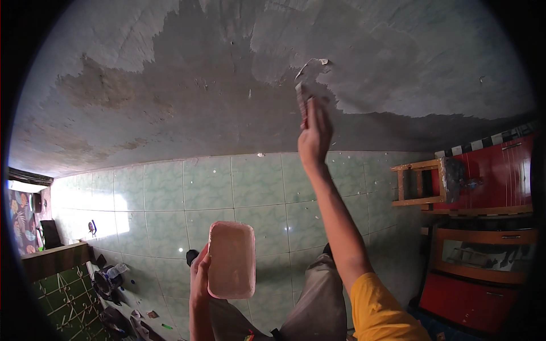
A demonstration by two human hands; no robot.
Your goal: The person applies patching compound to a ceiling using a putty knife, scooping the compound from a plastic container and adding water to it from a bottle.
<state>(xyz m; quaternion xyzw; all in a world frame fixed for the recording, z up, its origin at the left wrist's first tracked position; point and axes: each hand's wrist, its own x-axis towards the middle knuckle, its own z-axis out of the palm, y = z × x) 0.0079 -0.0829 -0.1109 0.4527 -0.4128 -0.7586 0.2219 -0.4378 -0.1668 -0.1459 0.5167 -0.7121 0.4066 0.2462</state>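
My right hand (pixel 317 136) is closed around the reddish handle of a putty knife (pixel 302 105), arm stretched forward to the wall (pixel 216 108). The blade's tip is at or near the grey surface; whether it touches is unclear. Just beyond it lies a curved ridge of pale putty (pixel 324 61). Smooth light grey and darker, rougher patches meet around that spot. Low in front of me, my left hand (pixel 199 278) grips a pink rectangular tub (pixel 253 261) by its left side. A pale coating covers the tub's inside; how full it is I cannot tell.
Pale green tiles (pixel 259 187) cover the floor, with small crumbs scattered near the wall. On the right are a wooden stool (pixel 418 166), a red cabinet (pixel 495 176) and a red and orange drawer unit (pixel 472 301). Bags and clutter (pixel 108 284) lie at lower left.
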